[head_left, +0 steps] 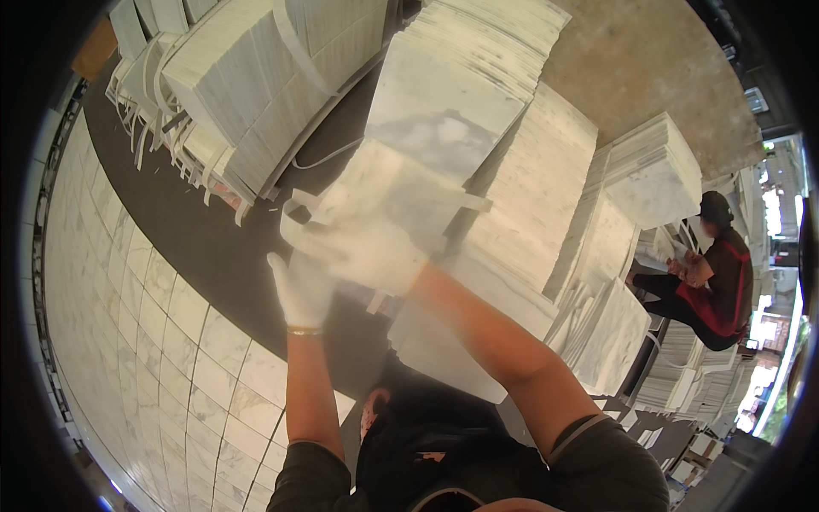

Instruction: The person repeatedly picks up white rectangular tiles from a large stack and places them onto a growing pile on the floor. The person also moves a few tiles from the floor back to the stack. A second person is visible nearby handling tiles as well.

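Both of my hands wear white gloves and come together at a small stack of pale marble tiles (375, 175). My left hand (304, 294) is upright beside the stack, thumb spread away from the palm; its other fingers are partly covered by the right hand. Across it reaches my right hand (375, 256), smeared by motion, so its grip is unclear. A white strap (297, 206) makes a loop just beyond the hands, and a pale strap end (474, 203) sticks out on the stack's right side. Whether either hand touches the strap is hard to make out.
Large strapped tile bundles (247, 94) stand at the far left. Tall rows of marble slabs (452, 85) fill the middle and right. Laid marble tiles (179, 341) cover the left side beside a dark strip (213, 264). Another person (717, 273) sits at the right.
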A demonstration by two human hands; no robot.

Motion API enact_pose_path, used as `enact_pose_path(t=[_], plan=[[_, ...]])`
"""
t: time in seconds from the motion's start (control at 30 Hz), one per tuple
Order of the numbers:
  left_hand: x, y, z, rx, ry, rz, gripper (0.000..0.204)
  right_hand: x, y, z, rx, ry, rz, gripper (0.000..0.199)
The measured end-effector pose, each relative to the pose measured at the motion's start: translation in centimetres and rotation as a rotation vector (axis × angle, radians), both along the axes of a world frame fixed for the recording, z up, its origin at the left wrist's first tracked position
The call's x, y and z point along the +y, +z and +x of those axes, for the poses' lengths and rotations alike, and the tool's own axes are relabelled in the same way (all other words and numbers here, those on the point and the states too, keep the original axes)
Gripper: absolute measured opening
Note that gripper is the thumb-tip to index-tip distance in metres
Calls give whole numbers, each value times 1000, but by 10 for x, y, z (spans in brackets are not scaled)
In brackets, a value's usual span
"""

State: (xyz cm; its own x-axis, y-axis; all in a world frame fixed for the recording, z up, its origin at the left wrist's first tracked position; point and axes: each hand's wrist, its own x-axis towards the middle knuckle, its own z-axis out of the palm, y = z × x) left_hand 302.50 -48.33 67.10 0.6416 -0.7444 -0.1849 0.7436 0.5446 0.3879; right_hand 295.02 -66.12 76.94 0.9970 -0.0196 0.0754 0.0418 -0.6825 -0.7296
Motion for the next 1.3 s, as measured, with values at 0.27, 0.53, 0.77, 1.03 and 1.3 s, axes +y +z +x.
enact_pose_path(t=[0.27,0.53,0.77,1.03,1.3], plan=[[-23,18,49,-146,62,218,38,-2,-66,-30,-89,-154,22,67],[-3,106,94,-252,155,119,47,-41,-130,-114,204,-541,-1,89],[-30,108,69,-313,148,101,53,-39,-99,-143,464,-562,367,84],[-70,36,64,1,285,302,32,-58,-123,-257,348,-914,-273,66],[-34,96,127,-179,304,67,40,-69,-132,-345,633,-1140,-234,58]])
